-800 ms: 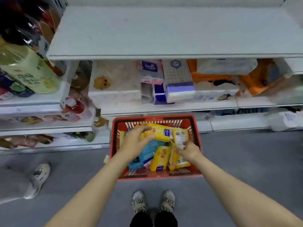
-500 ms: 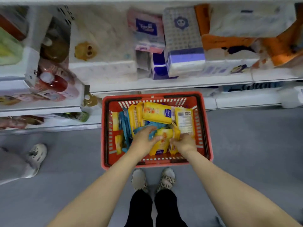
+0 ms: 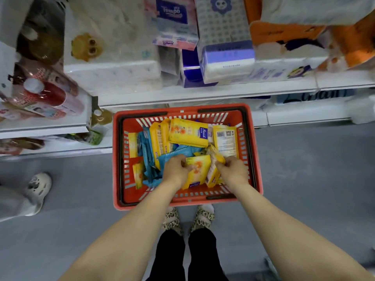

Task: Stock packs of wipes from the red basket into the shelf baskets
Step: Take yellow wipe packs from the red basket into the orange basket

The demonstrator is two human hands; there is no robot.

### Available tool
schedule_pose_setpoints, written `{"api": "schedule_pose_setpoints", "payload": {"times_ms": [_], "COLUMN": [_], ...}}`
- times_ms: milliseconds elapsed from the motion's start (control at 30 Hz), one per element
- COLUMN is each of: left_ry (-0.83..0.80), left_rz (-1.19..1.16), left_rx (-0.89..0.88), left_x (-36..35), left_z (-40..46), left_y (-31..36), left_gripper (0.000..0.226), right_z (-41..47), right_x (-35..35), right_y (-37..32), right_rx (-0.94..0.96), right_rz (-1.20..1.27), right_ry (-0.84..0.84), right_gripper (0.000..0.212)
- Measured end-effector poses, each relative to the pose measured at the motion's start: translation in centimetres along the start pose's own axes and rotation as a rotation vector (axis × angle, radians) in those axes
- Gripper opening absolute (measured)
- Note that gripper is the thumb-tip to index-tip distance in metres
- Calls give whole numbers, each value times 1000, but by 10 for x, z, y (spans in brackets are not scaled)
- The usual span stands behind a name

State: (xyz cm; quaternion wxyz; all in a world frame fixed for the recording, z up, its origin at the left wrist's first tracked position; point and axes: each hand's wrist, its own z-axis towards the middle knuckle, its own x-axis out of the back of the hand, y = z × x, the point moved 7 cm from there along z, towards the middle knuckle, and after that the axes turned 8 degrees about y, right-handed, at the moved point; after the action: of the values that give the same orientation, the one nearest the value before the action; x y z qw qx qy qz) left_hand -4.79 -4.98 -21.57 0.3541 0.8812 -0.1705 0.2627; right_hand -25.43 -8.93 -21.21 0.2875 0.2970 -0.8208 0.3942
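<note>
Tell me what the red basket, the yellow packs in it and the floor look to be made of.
Red basket: looks like moulded plastic, matte, with slotted walls and a dark handle along the rim. Yellow packs: thin glossy plastic film, judging by the creases, sheen and printed barcode panel. Floor: smooth, uniform grey, seamless here; possibly vinyl or painted concrete, cannot tell which.

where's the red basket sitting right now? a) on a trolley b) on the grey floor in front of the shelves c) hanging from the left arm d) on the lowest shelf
b: the red basket rests on the grey floor in front of the shelves, just ahead of the person's feet.
</note>
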Motion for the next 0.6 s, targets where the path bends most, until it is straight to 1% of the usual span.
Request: {"api": "schedule_pose_setpoints", "payload": {"times_ms": [133, 167, 233, 267, 300, 367, 400, 433, 500, 600], "left_ry": [25, 37, 90, 99, 101, 120, 130, 133, 141, 147], "left_rz": [-333, -376, -438, -454, -479, -520, -549, -577, -613, -677], "left_rx": [131, 153, 177, 180, 159, 111, 89, 80, 56, 17], "left_x": [27, 33, 42, 52, 61, 86, 93, 100, 110, 121], "left_z": [-1, 1, 9, 4, -2, -25, -32, -40, -53, -70], "left_y": [-19, -27, -48, -48, -43, -18, -12, -6, 4, 12], "left_gripper": [57, 64, 85, 88, 76, 32, 21, 20, 26, 19], "right_z": [-7, -9, -17, -22, -26, -35, -42, -48, -62, -86], "right_x": [18, 21, 30, 34, 38, 43, 44, 44, 38, 29], "right_y": [7, 8, 1, -6, -13, -27, -37, -46, -65, -93], "right_rx": [-72, -87, -91, -92, -98, -103, -94, -81, -65, -91], "right_rz": [299, 362, 450, 492, 538, 619, 651, 669, 684, 771], "right_ry": [20, 9, -24, -47, -66, -98, -118, -144, -205, -283], "right_gripper": [9, 12, 16, 15, 14, 12, 15, 22, 41, 49]}}
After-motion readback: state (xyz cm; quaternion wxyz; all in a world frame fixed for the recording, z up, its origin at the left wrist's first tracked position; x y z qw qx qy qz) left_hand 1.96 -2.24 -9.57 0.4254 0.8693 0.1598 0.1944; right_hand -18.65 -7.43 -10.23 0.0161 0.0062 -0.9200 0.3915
